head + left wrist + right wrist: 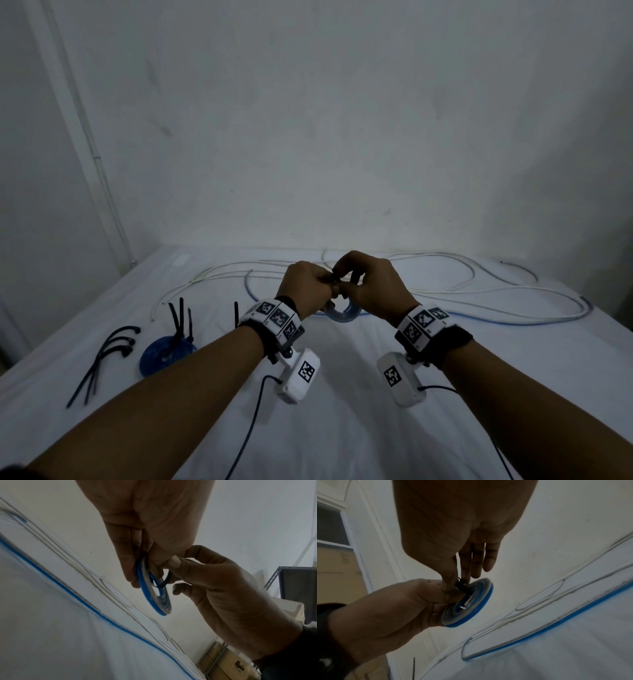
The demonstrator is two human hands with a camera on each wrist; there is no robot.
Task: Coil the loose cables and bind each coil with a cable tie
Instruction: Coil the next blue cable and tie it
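Note:
My two hands meet above the middle of the white table (342, 428). My left hand (322, 286) grips a small flat coil of blue and clear cable (342, 313), held on edge above the table. In the left wrist view its fingers (133, 561) curl round the coil (154, 597). My right hand (347, 277) pinches a black cable tie (462, 587) between thumb and forefinger at the coil's (471, 605) top. The tie (164, 583) loops through the coil's centre. Its ends are hidden by fingers.
A blue coil (164, 354) with black ties sticking up lies at the left, beside several loose black ties (102, 359). Another tie (236, 313) lies behind my left wrist. Loose white cables (445, 291) and a blue cable (513, 314) sprawl across the far and right table.

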